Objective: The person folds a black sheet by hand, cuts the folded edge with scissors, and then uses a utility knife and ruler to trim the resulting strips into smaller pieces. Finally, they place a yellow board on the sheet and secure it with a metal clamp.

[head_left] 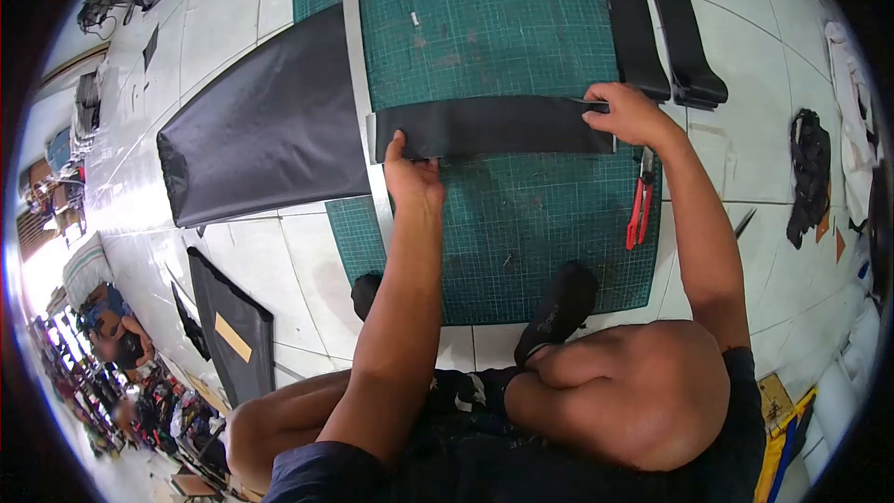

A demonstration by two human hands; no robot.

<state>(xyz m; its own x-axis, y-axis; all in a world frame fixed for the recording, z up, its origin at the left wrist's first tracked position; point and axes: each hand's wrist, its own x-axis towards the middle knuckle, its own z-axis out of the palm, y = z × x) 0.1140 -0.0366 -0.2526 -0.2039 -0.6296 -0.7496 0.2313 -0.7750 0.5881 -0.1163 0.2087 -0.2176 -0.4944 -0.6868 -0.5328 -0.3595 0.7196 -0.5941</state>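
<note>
A black strip of material (503,126) stretches crosswise over the green cutting mat (484,28). My left hand (413,177) grips its lower edge near the left end, thumb on top and fingers partly hidden underneath. At the right end, my right hand (629,115) pinches the strip between thumb and fingers. A long metal ruler (354,47) runs lengthwise beside the strip's left end, over the edge of a large black sheet (270,126). Below my right hand lies a red utility knife (640,205) on the mat.
More black strips (636,19) lie at the mat's upper right. A black piece with a tan patch (233,317) rests on the tiled floor (307,261) at lower left. Crumpled black material (810,177) lies far right. My feet (562,303) are at the mat's near edge.
</note>
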